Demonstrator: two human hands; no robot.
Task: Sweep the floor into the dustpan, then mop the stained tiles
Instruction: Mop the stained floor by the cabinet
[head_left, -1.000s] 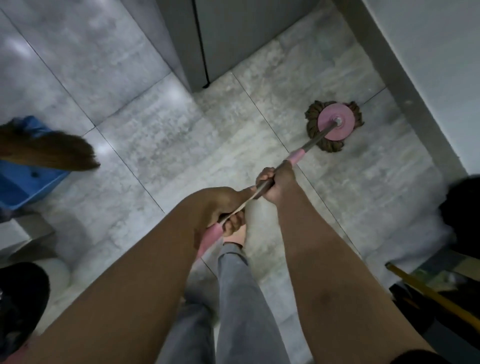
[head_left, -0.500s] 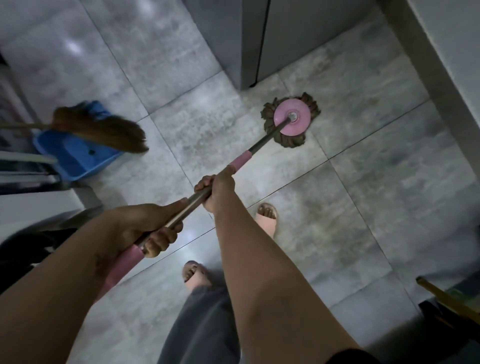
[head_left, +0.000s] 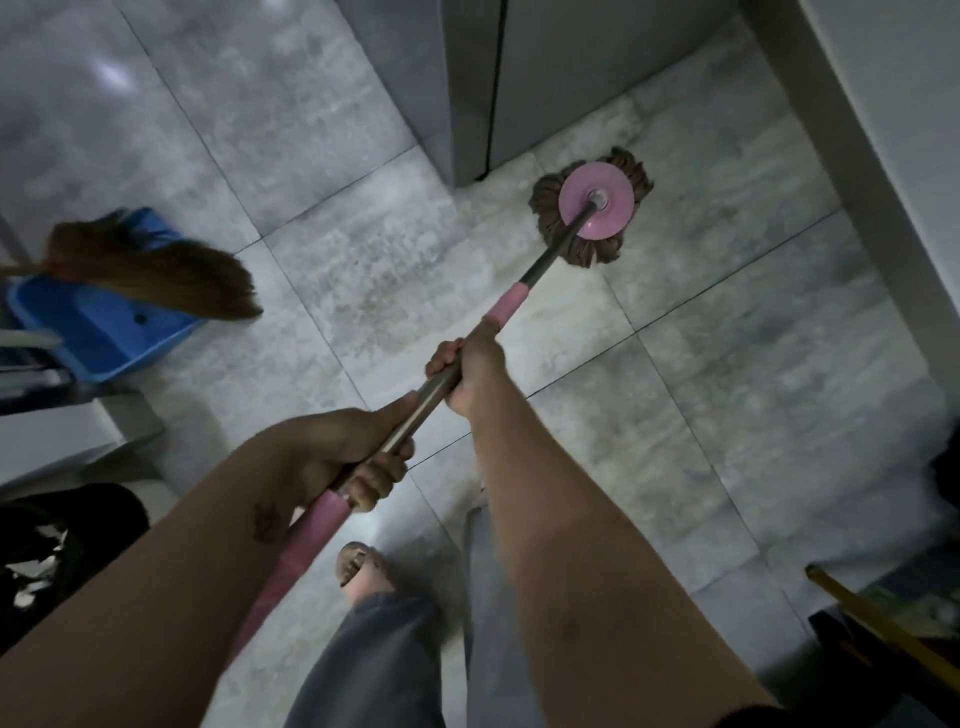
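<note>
Grey, mottled stone-look floor tiles fill the frame, seen from above. We hold a long steel-shafted mop with pink grip sleeves, running diagonally from lower left towards upper right. Our left hand, just below centre, is clenched around the shaft where the lower pink sleeve begins. Our right hand, at centre, wraps the bare steel just short of the upper sleeve.

The mop head, a round pink disc fringed with brown cloth strands, lies flat on a tile in the upper right of centre, just beside the bottom corner of a tall grey cabinet.

At the left edge, a blue plastic dustpan sits on the floor with a brown bristle broom lying across it, well apart from the mop. One sandalled foot shows at lower centre.

We judge that sweeping is finished and mopping is under way. A darker, speckled patch on the centre tile may be staining, though we cannot be sure. The next move likely calls for drawing the head back across that tile with steady downward pressure, staying clear of the cabinet corner.
</note>
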